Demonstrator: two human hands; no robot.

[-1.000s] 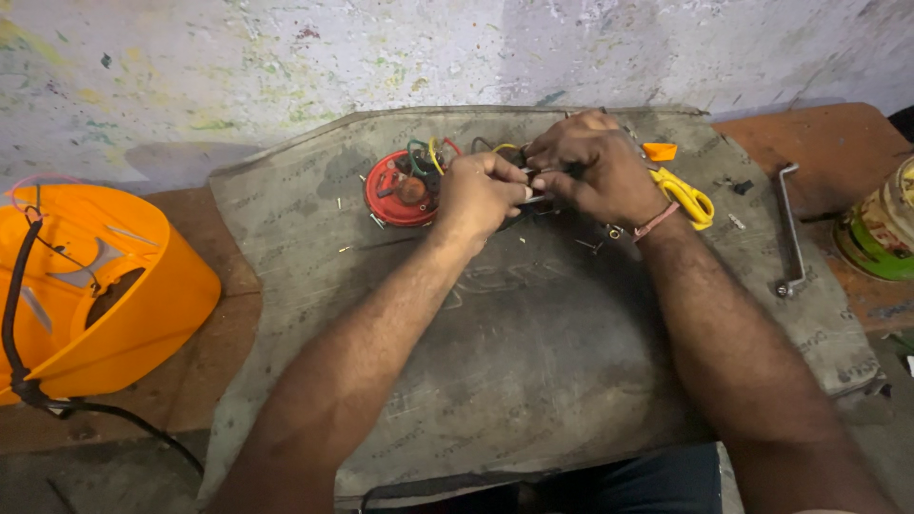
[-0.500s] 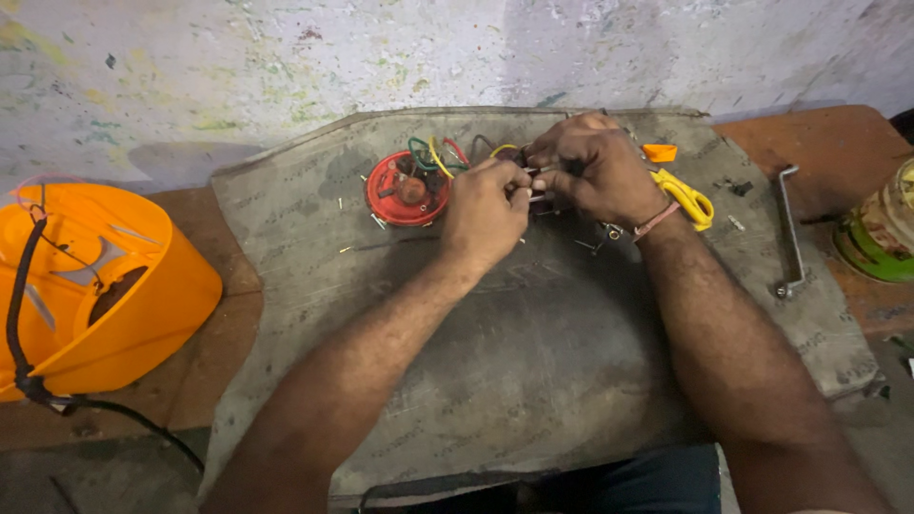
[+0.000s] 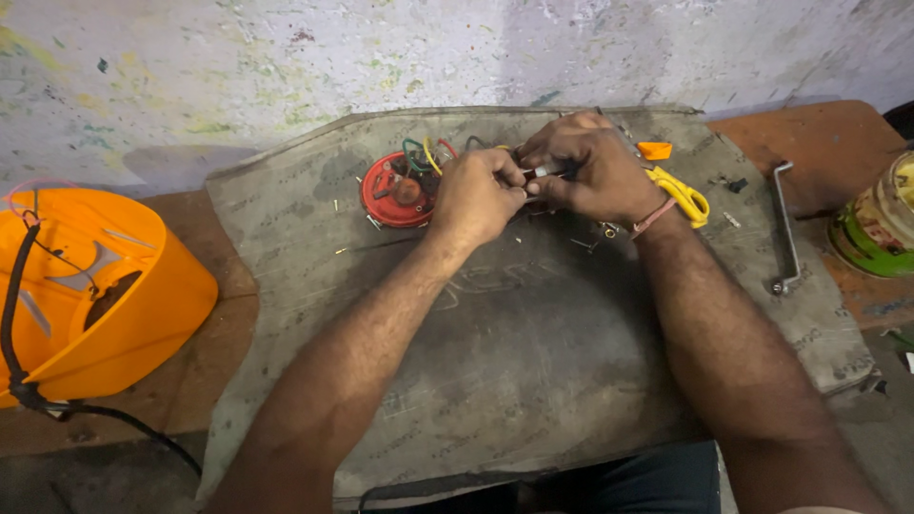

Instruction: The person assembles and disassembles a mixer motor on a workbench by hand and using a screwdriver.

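A: What are we holding right now?

B: We are pinching a small pale piece (image 3: pixel 545 171) between both hands. Our left hand (image 3: pixel 479 195) is curling tight around one end, and our right hand (image 3: pixel 595 171) is gripping the other end. We are holding it up near the far edge of the grey mat (image 3: pixel 533 362), so both hands can pull or twist together.

A: What is it joined to?

B: We are keeping it close to the red round part (image 3: pixel 398 188), just beside our left hand. The coloured wires (image 3: pixel 426 152) are looping up out of that part, so we cannot move far from it. We cannot tell which wire goes into the piece, because our fingers are hiding it.

A: And the tools?

B: The yellow scissors (image 3: pixel 681 193) are lying just beside our right wrist, easy to grab. The bent metal rod (image 3: pixel 784 224) is resting near the right edge of the mat. The orange cover (image 3: pixel 105 295) is sitting well apart, off the left edge.
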